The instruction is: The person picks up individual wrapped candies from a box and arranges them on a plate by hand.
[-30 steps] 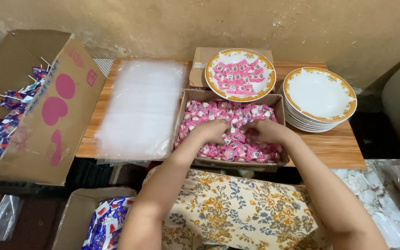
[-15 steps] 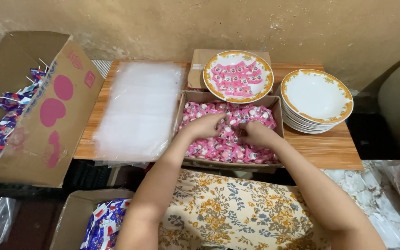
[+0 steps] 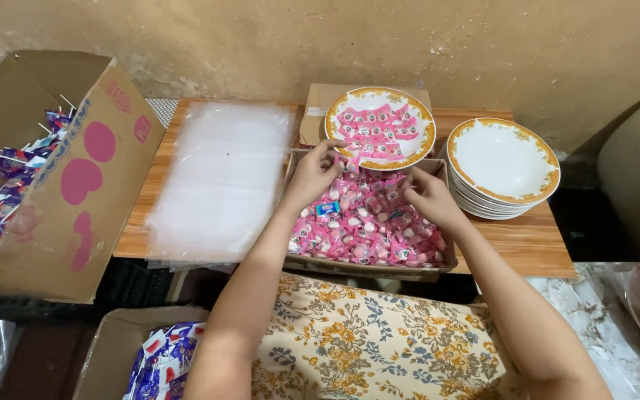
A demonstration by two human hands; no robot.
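Nearest, a floral cloth [image 3: 379, 348] covers the lap. Just beyond, both hands sit over the shallow box of pink wrapped candies [image 3: 368, 222] on the wooden surface [image 3: 527, 244]. Left hand [image 3: 312, 174] has its fingers pinched on a pink candy at the far edge; right hand [image 3: 427, 196] curls loosely, contents unclear. Farther back, a candy-filled plate [image 3: 379, 130] and stacked empty plates [image 3: 504, 164].
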